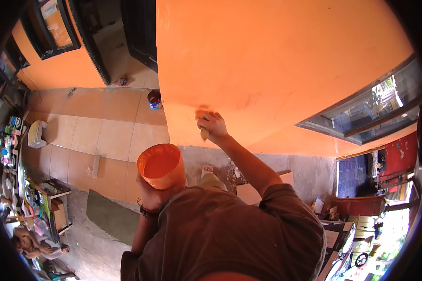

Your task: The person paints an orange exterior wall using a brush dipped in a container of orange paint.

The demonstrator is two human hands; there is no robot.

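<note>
My left hand (153,194) is closed around the lower side of an orange plastic bucket (177,172), which tilts a little and has orange paint (159,167) inside. In my right hand (215,126), the fingers grip a paintbrush (204,135) by its pale handle. Its orange bristle end lies up against the orange wall (276,61), where a darker wet-looking orange patch surrounds it. Part of the brush is hidden behind my fingers.
A blue paint can (154,104) stands by the wall's left corner, near a dark doorway. To the right is a dark-framed window (368,107). A pale stool (36,134) sits on the tiled ledge (115,136). People (30,241) sit at the far lower left.
</note>
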